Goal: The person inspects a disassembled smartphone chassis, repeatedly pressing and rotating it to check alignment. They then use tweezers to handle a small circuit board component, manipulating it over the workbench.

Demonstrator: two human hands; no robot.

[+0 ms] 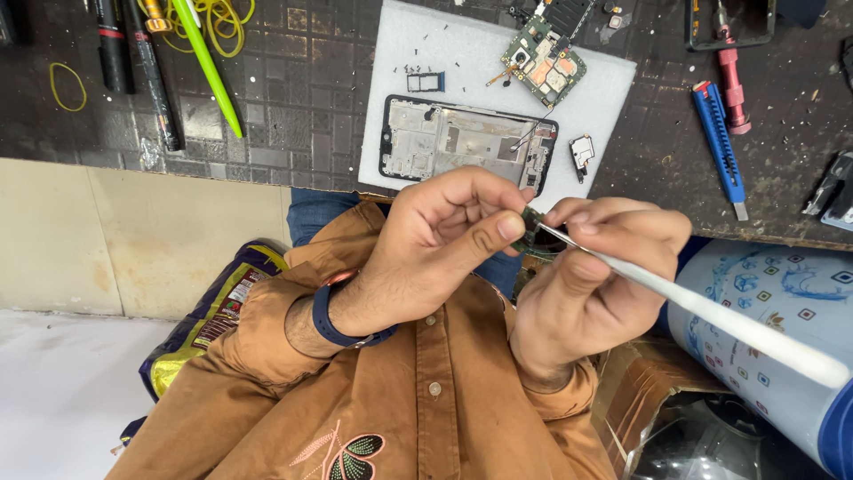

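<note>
A person's left hand [435,236] pinches a small green circuit part [534,233] between thumb and forefinger; the right hand [586,284], fingers curled tight, grips metal tweezers [693,307] touching it, near the stripped phone frame [466,142] on the white foam pad [462,53]

On the dark bench – a white foam pad [471,67] bearing a phone frame [466,142] and circuit board [544,62]; beside it a blue utility knife [718,142]
</note>
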